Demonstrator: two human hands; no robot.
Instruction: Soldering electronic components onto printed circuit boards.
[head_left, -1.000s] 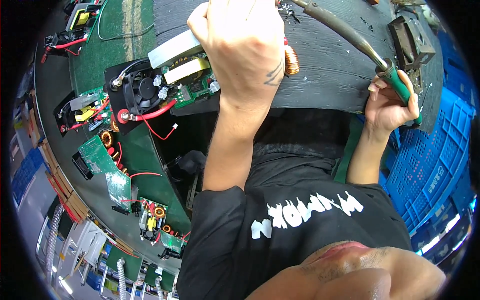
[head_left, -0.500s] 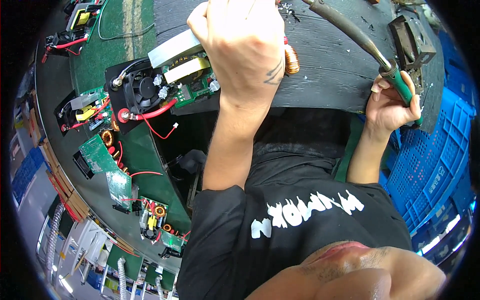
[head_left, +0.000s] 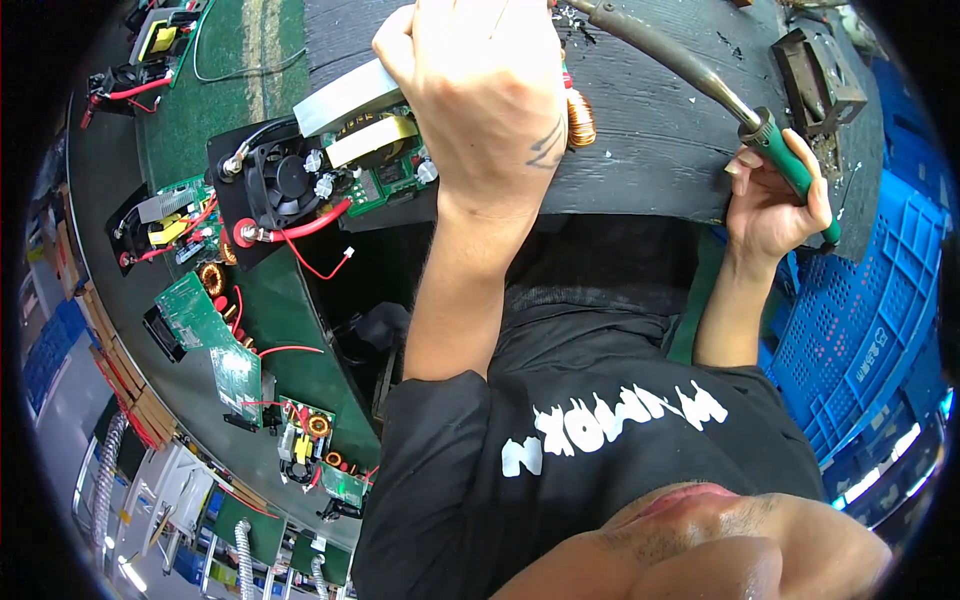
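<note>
My left hand (head_left: 487, 115) lies over a circuit board (head_left: 378, 188), back of the hand upward and fingers curled. Its fingertips are cut off or hidden near the top edge, so whatever they hold cannot be made out. Left of the hand, the board shows a silver metal block (head_left: 345, 101), a yellow-wrapped part (head_left: 373, 141) and a black fan (head_left: 287, 178) with a thick red lead. A copper coil (head_left: 580, 121) pokes out on the other side. My right hand (head_left: 768, 212) grips a soldering iron (head_left: 785, 165) by its green handle; the iron's tip end is near the left fingers.
Under the work is a dark wooden board (head_left: 650, 178) with scattered bits. A metal holder (head_left: 822, 85) stands at its right, beside a blue crate (head_left: 872, 285). More circuit boards (head_left: 195, 310) with red wires lie along the green bench at left.
My right hand and the soldering iron have shifted slightly left and upward. The left hand has barely moved over the circuit board.
</note>
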